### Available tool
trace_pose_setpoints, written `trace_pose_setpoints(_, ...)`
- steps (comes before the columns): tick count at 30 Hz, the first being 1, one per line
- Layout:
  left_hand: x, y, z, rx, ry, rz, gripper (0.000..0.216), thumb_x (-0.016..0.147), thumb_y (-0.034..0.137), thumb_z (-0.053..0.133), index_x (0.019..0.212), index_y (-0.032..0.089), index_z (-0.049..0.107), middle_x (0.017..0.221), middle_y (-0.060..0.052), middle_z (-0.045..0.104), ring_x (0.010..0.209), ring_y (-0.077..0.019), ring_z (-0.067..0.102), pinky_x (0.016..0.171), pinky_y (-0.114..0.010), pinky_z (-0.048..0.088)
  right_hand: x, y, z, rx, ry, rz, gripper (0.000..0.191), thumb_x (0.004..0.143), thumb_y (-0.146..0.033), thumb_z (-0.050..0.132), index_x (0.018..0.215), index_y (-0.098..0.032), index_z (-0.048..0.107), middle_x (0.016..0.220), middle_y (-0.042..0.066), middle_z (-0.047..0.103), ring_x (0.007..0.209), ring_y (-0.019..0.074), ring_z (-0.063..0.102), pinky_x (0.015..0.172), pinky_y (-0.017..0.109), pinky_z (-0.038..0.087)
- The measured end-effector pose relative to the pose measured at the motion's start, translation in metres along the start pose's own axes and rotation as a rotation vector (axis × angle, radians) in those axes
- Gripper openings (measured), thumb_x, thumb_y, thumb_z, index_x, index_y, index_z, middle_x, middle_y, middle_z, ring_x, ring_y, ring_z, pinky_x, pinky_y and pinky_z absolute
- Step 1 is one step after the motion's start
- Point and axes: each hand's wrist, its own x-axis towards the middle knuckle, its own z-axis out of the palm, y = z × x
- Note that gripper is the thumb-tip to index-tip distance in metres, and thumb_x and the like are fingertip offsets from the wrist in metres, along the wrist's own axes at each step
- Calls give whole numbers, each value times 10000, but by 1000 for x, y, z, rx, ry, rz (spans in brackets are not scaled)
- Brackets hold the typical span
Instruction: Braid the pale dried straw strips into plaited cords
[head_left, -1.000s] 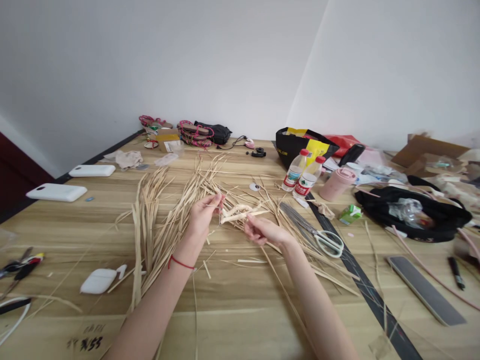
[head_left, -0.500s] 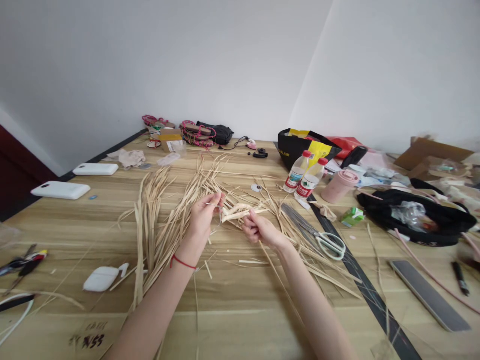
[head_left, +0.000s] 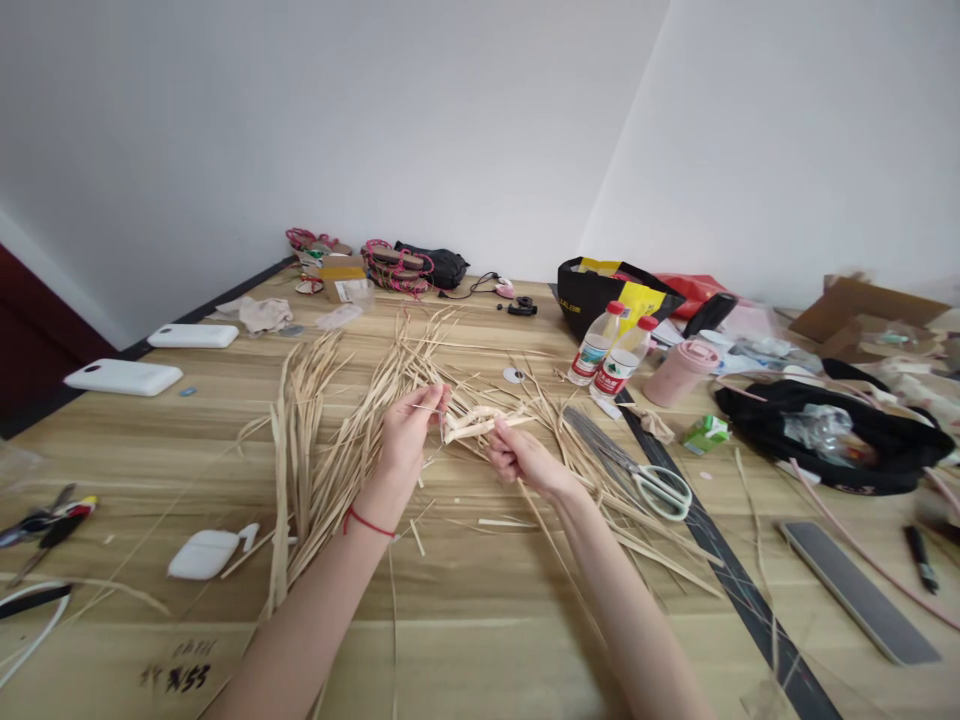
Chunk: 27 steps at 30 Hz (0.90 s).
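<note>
Between my hands is a small pale woven straw piece (head_left: pixel 474 424), held above the table. My left hand (head_left: pixel 407 428), with a red cord on its wrist, is pinched at the piece's left end. A thin strand sticks out from those fingertips, too fine to make out clearly. Curled fingers and thumb of my right hand (head_left: pixel 523 460) grip the right side of the piece. One long straw strip hangs down below the right hand. Loose straw strips (head_left: pixel 367 430) lie spread under and around both hands.
Scissors (head_left: pixel 660 490) lie right of my right hand. Beyond them stand two water bottles (head_left: pixel 619 362), a pink cup (head_left: pixel 681 372) and a black bag (head_left: pixel 832 430). A white earphone case (head_left: pixel 202 555) is at the left, with two white power banks (head_left: pixel 124 377) farther back.
The opening in the woven straw piece looks a little narrower. Both hands keep their grips and have barely moved.
</note>
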Motion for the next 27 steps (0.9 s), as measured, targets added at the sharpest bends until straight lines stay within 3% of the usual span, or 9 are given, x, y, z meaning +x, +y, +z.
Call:
trace_pose_setpoints(10,0,2,0,8,5,27,359,578,455,790,731,138,719,636,-15,606,541,-84,512,486,-194,420,2,4,-1,-80,53,-40,510,817,-657,449,609,-225,277,524,-79,256,441,74,180,418,235,142)
trace_pose_setpoints(17,0,5,0,-41,22,-13,371,551,438,810,728,127,714,659,-16,617,545,-76,512,476,-187,405,0,0,7,-387,130,-224,543,843,-693,337,575,-221,304,519,-49,305,475,100,264,476,260,232)
trace_pose_setpoints(23,1,0,-2,-49,12,-19,354,568,429,805,725,127,707,702,-25,627,568,-74,519,481,-179,417,4,7,10,-392,268,-268,551,837,-706,325,565,-227,305,491,-54,280,457,103,247,480,273,213)
trace_pose_setpoints(27,1,0,-2,-48,14,-2,345,587,431,795,727,128,705,674,-19,602,569,-77,511,473,-173,415,6,10,11,-382,265,-285,552,846,-695,323,554,-227,317,493,-53,285,460,106,255,487,279,225)
